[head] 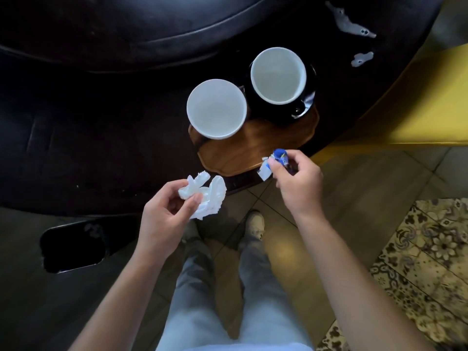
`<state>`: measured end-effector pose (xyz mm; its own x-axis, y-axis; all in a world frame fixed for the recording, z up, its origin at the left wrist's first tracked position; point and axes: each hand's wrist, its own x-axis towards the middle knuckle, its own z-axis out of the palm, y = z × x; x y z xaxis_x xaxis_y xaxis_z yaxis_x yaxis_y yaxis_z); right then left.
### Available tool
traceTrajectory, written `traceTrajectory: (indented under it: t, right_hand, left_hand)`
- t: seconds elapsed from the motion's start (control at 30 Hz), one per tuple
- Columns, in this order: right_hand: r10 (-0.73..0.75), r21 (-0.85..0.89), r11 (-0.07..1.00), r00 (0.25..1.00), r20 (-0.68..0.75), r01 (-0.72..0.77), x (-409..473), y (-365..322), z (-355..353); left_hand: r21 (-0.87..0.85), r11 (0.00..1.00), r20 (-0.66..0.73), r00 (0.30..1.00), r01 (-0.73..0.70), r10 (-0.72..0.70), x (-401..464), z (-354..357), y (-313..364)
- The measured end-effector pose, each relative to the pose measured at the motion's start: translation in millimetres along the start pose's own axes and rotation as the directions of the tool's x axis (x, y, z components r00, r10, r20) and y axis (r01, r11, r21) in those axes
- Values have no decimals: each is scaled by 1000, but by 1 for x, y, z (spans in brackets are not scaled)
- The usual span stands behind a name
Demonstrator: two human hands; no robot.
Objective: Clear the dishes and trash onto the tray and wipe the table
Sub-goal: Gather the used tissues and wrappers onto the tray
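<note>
Two white cups (216,108) already stand on the wooden tray (253,150), the farther one on a dark saucer (301,107), so the dishes look cleared. The right hand (296,178) pinches a crumpled blue-and-white wrapper (274,160) at the tray's near edge, while the left hand (164,214) clamps a wadded white napkin (206,193) over the dark table (76,148). Pale scraps (349,21) remain at the table's far side, and wiping seems not yet done.

Both forearms bare, reaching forward. Left hand (167,211) — fingers curled, thumb pinching shut, palm turned inward. Right hand (295,178) slightly higher — fingertips (273,162) pinched together, knuckles up, wrist bent.
</note>
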<state>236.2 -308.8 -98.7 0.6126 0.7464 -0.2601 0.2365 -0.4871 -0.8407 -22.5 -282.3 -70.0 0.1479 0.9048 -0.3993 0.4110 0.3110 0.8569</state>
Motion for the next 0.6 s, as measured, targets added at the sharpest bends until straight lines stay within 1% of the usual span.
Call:
traceTrajectory:
  t: [0.1, 0.23, 0.37, 0.6]
  right_hand:
    - [-38, -71, 997, 999, -23, 36, 24, -15, 20]
    - [-96, -127, 988, 995, -36, 91, 44, -29, 36]
    - [-158, -187, 972, 986, -54, 145, 45, -33, 45]
    - [-205, -274, 946, 974, -95, 173, 38, -33, 36]
  left_hand:
    - [24, 1000, 42, 999, 5, -6, 9, -5, -3]
    - [16, 1000, 20, 1000, 9, -10, 18, -8, -4]
    - [-6, 1000, 21, 1000, -1, 1, 26, -6, -2]
    - [18, 1000, 48, 999, -8, 7, 37, -2, 7]
